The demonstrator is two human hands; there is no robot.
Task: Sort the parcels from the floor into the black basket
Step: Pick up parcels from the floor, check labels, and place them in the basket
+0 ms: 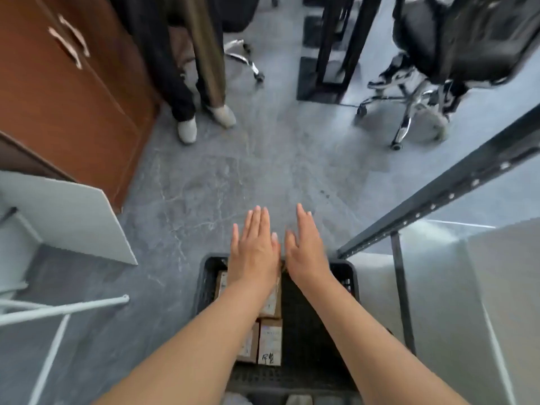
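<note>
The black basket (204,283) stands on the grey floor at the bottom centre, under my forearms. Several brown cardboard parcels (270,342) with white labels lie in its left half; my left arm covers part of them. The basket's right half looks dark and bare. My left hand (253,247) and my right hand (305,247) hover side by side over the basket's far rim, fingers straight and flat, holding nothing. No parcel is visible on the floor beyond the basket.
A person's legs and white shoes (204,121) stand ahead at the left, beside a brown wooden cabinet (67,106). An office chair (432,83) is at the far right. A dark metal rack frame (432,200) runs along the right; a white board (73,217) leans at the left.
</note>
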